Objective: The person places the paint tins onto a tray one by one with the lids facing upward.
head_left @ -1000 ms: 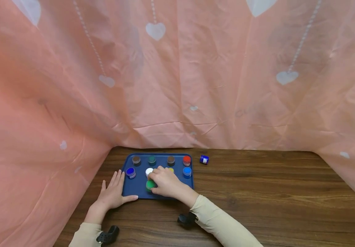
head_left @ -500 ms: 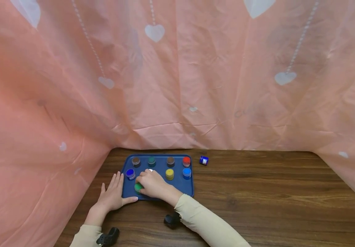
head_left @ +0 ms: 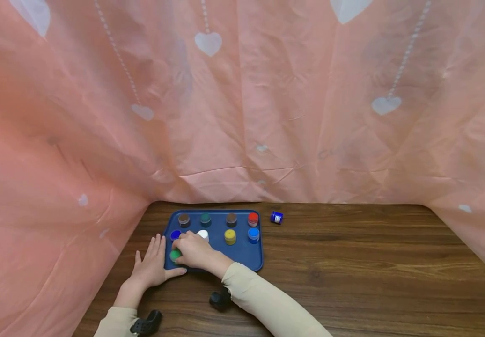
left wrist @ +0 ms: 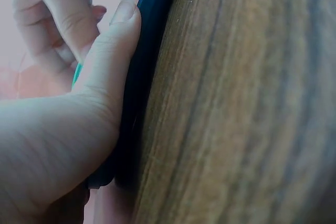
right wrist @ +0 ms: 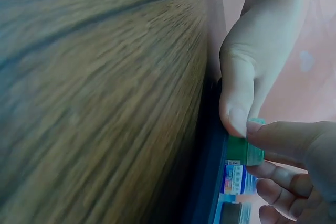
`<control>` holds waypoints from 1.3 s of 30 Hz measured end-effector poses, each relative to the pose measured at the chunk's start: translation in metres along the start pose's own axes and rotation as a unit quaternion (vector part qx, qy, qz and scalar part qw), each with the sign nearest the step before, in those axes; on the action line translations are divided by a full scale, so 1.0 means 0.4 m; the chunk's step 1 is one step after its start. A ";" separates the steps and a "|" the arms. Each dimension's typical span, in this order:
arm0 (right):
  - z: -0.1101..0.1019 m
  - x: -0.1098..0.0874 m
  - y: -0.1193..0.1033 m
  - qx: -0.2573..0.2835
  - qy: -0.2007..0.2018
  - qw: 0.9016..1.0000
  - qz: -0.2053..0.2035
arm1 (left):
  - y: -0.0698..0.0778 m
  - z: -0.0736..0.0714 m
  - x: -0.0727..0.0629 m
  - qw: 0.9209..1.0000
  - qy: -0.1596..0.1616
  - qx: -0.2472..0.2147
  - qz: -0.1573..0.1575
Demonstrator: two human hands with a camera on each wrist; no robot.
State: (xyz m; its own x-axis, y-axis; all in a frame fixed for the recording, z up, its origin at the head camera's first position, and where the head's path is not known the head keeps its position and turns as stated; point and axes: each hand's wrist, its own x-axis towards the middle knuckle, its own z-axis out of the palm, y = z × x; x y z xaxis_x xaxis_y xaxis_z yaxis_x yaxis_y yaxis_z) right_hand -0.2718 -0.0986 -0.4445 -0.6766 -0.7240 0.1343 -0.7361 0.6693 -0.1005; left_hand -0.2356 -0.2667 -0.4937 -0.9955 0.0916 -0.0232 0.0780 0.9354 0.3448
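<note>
A blue tray (head_left: 242, 257) lies on the wooden table, holding several small paint jars. My right hand (head_left: 197, 252) pinches the green jar (head_left: 175, 255) between thumb and fingers at the tray's front left corner; in the right wrist view the green jar (right wrist: 245, 149) stands on the tray floor. My left hand (head_left: 151, 267) rests with straight fingers along the tray's left edge, its thumb on the front rim. Just behind the green jar is a dark blue jar (head_left: 176, 234), partly covered by my right fingers. A white jar (head_left: 203, 234) stands to its right.
Yellow (head_left: 230, 237) and light blue (head_left: 253, 235) jars continue that row. Brown (head_left: 184, 220), dark green (head_left: 205, 220), dark brown (head_left: 231, 220) and red (head_left: 253, 219) jars form the back row. Outside the tray, a blue jar (head_left: 276, 217) lies on its side. Pink cloth (head_left: 289, 140) hangs behind.
My right hand has moved left along the tray's front with the green jar, from before the white jar to the front left corner. The yellow jar came into full view. My left hand stayed put.
</note>
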 end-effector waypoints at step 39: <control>-0.080 -0.248 0.204 0.043 0.052 0.997 -0.026 | 0.032 -0.011 -0.017 1.000 -0.011 0.018 -0.019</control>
State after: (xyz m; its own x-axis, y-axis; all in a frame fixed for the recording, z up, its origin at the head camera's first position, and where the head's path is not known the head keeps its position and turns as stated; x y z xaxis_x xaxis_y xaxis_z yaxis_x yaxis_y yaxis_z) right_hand -0.2645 0.0332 -0.4344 -0.6348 -0.7335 0.2431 -0.7724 0.6105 -0.1751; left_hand -0.2282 -0.2567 -0.4849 -0.9964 0.0637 -0.0557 0.0435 0.9502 0.3087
